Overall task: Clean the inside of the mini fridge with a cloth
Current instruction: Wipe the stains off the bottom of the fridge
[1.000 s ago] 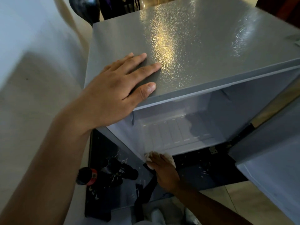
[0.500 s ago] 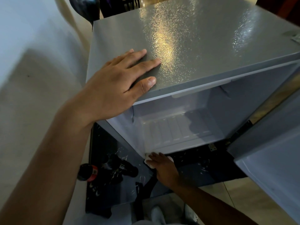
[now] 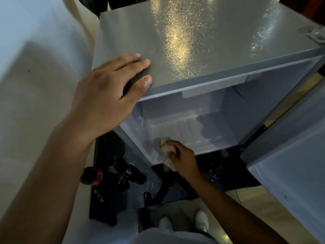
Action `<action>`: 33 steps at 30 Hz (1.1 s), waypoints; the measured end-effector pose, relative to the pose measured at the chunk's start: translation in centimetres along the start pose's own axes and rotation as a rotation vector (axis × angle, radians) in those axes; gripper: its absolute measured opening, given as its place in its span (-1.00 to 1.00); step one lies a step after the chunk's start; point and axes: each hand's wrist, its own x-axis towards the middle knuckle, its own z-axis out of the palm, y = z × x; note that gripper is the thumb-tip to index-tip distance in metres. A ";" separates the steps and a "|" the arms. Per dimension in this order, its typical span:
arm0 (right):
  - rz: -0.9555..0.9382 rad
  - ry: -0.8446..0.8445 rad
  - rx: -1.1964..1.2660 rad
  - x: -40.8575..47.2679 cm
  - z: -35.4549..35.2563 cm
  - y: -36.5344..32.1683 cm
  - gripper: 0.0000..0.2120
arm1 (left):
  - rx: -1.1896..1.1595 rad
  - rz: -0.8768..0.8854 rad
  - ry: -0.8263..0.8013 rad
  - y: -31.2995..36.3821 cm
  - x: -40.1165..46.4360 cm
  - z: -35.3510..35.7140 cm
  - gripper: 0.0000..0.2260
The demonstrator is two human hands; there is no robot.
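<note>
The grey mini fridge [image 3: 202,41] stands open below me, its pale empty interior [image 3: 193,124] visible under the top panel. My left hand [image 3: 109,88] lies flat on the front left corner of the fridge top, fingers spread, holding nothing. My right hand [image 3: 182,157] reaches into the bottom front of the interior and grips a crumpled beige cloth [image 3: 165,143], pressed against the floor near the left inner wall.
The open fridge door [image 3: 290,164] hangs at the right. Dark bottles, one with a red label [image 3: 93,176], lie on a dark mat [image 3: 105,199] left of the fridge base. A white wall [image 3: 35,67] is on the left. My white shoes [image 3: 201,220] stand below.
My right hand has pushed the cloth from the front lip deeper into the fridge floor. The view has shifted so more of the interior shows. My left hand has stayed on the top.
</note>
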 end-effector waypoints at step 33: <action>-0.020 0.037 0.601 -8.0 -9.4 -15.0 -0.34 | -0.756 -0.226 -0.024 5.8 -13.8 6.5 -0.86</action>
